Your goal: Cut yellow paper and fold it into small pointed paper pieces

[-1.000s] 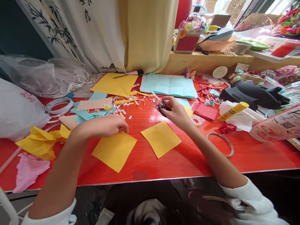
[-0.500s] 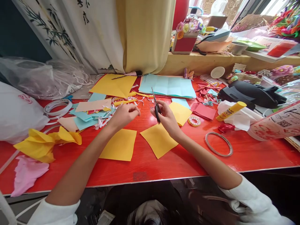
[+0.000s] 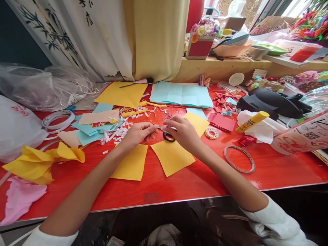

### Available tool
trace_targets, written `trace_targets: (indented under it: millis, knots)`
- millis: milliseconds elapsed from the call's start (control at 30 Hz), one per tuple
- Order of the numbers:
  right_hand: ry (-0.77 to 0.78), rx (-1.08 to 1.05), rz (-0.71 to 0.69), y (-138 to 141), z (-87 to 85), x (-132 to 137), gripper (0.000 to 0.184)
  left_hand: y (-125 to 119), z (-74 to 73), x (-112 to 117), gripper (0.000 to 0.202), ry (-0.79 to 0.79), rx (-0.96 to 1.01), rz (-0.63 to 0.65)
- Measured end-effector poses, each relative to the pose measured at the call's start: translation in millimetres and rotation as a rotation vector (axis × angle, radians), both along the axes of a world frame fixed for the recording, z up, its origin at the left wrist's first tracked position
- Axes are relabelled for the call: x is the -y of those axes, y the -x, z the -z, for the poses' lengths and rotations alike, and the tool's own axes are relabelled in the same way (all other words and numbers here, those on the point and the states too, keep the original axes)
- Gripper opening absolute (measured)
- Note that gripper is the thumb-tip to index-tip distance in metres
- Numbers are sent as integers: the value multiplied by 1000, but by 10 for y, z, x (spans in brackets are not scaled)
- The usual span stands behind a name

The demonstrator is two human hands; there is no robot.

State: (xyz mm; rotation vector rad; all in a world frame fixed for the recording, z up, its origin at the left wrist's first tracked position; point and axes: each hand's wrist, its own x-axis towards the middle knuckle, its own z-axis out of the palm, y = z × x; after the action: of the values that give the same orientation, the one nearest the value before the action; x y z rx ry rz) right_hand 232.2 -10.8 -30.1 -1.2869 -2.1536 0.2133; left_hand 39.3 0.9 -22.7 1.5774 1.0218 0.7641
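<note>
My right hand (image 3: 183,131) is closed around black-handled scissors (image 3: 167,134), whose blades point left toward my left hand (image 3: 139,132). My left hand's fingers are pinched together at the blade tips; whether they hold the blades I cannot make out. Both hands hover over the red table (image 3: 179,184), just above two yellow paper squares, one on the left (image 3: 130,165) and one on the right (image 3: 172,157). A third yellow square (image 3: 198,123) lies behind my right hand.
A large yellow sheet (image 3: 121,94) and a light blue sheet (image 3: 181,94) lie at the back. Paper scraps (image 3: 115,131), tape rolls (image 3: 57,118), crumpled yellow paper (image 3: 41,162), a glue stick (image 3: 252,122), a tape ring (image 3: 239,159) and a black stapler-like device (image 3: 274,100) surround the hands.
My left hand left the left yellow square and came up to meet the scissors. My right hand drew the scissors nearer and turned the blades from pointing away to pointing left.
</note>
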Motion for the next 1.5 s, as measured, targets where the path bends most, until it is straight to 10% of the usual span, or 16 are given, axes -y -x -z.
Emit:
trace_targets:
  millis: [333,733,967,1500]
  knots:
    - [504,-689,-153,65,-68,112,20,-36,24,55,33,-30,-8,22]
    - [181,-702,53,-167,-313,51,21,40,30,-31,33,-192,-165,-10]
    - [177,-298,199,-615,-289,437,15,-37,165,81,53,-493,-858,110]
    - [174,102,387,-1100,82,1029,31,17,45,196,31,-28,-707,319]
